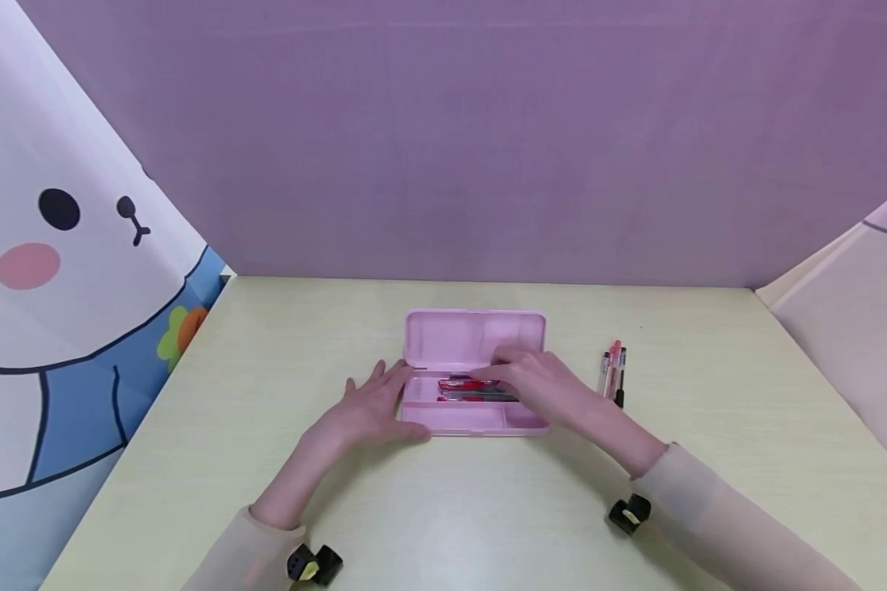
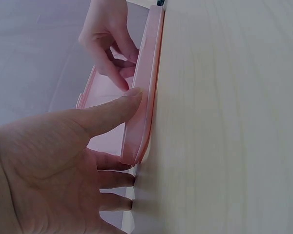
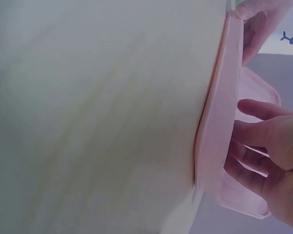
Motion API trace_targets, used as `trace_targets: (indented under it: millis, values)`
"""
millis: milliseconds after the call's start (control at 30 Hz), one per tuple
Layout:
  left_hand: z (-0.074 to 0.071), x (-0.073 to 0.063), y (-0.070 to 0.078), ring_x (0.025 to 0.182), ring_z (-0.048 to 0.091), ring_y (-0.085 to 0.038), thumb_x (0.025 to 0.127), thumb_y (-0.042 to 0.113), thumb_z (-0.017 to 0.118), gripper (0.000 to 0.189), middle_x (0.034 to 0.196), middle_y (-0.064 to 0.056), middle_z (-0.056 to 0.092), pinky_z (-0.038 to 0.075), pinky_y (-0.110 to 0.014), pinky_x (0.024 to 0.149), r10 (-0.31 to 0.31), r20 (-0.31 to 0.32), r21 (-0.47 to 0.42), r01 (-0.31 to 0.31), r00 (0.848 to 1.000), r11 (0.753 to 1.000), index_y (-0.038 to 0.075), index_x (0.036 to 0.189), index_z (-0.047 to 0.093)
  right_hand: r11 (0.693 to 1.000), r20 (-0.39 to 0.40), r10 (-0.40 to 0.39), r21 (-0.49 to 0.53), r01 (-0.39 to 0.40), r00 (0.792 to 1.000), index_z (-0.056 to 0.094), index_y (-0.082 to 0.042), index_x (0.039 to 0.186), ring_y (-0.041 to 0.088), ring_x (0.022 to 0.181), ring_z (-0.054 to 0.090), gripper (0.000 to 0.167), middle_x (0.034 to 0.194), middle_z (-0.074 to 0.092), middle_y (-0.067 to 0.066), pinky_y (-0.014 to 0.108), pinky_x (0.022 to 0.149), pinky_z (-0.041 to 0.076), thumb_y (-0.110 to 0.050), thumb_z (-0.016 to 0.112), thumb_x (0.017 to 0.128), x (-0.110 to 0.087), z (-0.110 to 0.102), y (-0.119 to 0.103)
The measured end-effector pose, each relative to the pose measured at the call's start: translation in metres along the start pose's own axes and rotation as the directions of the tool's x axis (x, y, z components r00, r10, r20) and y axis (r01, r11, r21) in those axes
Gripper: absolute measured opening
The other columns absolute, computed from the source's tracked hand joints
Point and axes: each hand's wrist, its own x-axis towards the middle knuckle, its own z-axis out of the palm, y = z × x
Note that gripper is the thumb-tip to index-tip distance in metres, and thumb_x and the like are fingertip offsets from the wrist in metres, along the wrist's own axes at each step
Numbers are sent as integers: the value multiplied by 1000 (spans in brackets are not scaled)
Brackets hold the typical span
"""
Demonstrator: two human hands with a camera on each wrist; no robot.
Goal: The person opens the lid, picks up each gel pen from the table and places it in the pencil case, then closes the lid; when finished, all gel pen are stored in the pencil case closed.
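A pink pencil case [image 1: 452, 420] lies with its lid [image 1: 443, 338] raised at the back. Red and dark pens [image 1: 473, 392] lie in its long middle compartment. At the case's left end, my left hand [image 1: 369, 414] rests with fingers spread; its thumb [image 2: 119, 109] touches the front wall. My right hand [image 1: 540, 382] reaches over the right part of the case, fingertips down inside among the pens. In the right wrist view its fingers [image 3: 254, 131] are loosely bent and apart behind the front wall. That wall hides the fingertips and whatever they touch.
Several more pens [image 1: 613, 373] lie on the table [image 1: 325, 328] to the right of the case, close to my right forearm. A purple cloth [image 1: 458, 148] hangs behind the table's far edge. Printed cartoon cloth [image 1: 81, 312] is on the left.
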Motion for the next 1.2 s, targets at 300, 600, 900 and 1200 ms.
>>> trace_targets:
  millis: [300,600,900,1200]
  values:
    - [0,1,0,159,14,-49,84,45,81,98,172,-14,23,9,-81,119,4,0,-3,-4,1000,1000,12,161,31,976,-120,122,192,-98,985,75,-17,125,14,88,70,37,112,73,4,31,77,61,-5,76,91,-15,-15,4]
    - [1,1,-1,159,15,-49,84,46,80,98,172,-14,23,10,-81,119,2,-3,3,-2,1000,1000,11,161,30,894,-307,286,428,-137,908,74,-9,123,18,94,72,37,110,74,9,30,75,64,8,70,91,-39,-26,24]
    - [0,1,-1,159,15,-49,84,45,80,97,172,-13,23,10,-81,119,6,-7,-2,-6,1000,1000,12,161,30,826,-359,455,511,-236,814,73,-11,126,-7,89,63,36,105,74,9,12,70,55,5,66,95,-71,-29,47]
    - [2,1,-1,159,14,-49,84,44,81,97,172,-13,23,9,-81,119,8,-9,-8,-8,1000,1000,12,161,31,678,-215,614,636,-368,760,64,-10,139,-4,87,70,40,103,69,-9,19,72,62,-8,65,99,-104,-27,72]
